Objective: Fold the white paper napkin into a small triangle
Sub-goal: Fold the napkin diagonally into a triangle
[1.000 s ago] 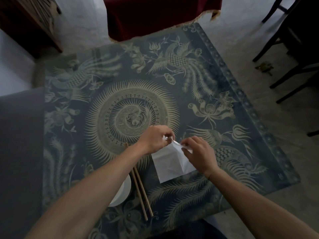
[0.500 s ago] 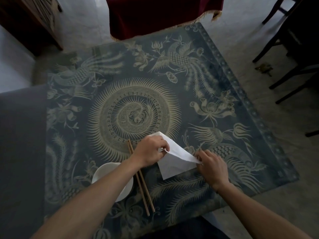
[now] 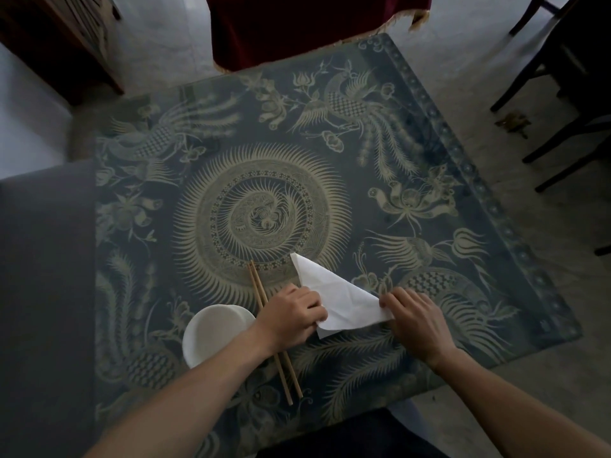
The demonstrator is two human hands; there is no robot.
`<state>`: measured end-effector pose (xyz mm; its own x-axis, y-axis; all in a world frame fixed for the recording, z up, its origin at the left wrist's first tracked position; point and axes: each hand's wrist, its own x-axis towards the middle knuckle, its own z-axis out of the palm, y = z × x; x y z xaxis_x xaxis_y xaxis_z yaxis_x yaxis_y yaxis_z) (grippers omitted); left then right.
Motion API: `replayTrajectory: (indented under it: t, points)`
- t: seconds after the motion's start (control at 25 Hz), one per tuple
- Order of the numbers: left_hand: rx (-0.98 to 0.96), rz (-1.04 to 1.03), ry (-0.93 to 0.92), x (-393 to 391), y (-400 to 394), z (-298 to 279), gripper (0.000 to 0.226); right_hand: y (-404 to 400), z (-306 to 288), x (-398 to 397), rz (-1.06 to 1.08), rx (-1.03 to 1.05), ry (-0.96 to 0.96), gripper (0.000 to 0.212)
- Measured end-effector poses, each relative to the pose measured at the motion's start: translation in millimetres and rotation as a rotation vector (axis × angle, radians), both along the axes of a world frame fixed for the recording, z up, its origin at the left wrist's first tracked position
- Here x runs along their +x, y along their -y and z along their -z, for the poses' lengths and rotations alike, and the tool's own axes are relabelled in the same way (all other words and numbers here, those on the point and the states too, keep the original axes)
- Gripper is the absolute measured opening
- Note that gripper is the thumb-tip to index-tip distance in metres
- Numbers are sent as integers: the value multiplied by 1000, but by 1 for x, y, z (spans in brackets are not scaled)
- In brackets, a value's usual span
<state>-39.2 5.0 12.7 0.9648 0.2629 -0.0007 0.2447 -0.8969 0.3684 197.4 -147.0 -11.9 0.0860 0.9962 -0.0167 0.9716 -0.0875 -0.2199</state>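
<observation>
The white paper napkin [image 3: 337,299] lies on the patterned table as a flat triangle, its point aimed up and left toward the round medallion. My left hand [image 3: 291,317] rests on the napkin's lower left corner, fingers curled and pinching the edge. On the right, my right hand [image 3: 415,320] presses the napkin's right corner down with its fingertips. A small flap of the lower layer sticks out below the fold, between the two hands.
A white bowl [image 3: 211,332] stands just left of my left wrist. A pair of wooden chopsticks [image 3: 258,285] lies under that wrist, running toward the table's near edge. Dark chairs [image 3: 562,94] stand on the floor at the right; a red cloth [image 3: 297,24] hangs beyond the table.
The napkin's top layer has been brought over and laid flat into a triangle. Both hands slid apart along the fold to its two lower corners, and the bowl has come into view.
</observation>
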Motion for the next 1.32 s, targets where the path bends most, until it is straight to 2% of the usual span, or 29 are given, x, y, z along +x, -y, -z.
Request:
replayTrajectory:
  t: [0.12,0.24,0.48,0.68,0.88,1.04,1.32]
  points:
    - [28,-14,-6,-2,4,9,22,3,1,4,-16,-44,10,38]
    - [54,-20,-12,-3,7,15,21,7,2,7,-23,-44,16,41]
    - [87,-38,26,-6,7,23,21,7,1,4,151,-9,-37,31]
    - [65,-21,82,-4,10,26,17,-1,-2,5,323,-65,-133,25]
    - [18,-137,151,9,12,22,8,0,-4,9,274,-28,-136,36]
    - [32,-170,187,18,12,17,9,7,-1,14,172,54,-112,24]
    - [70,-183,208,23,10,14,7,-2,7,20,353,19,-166,14]
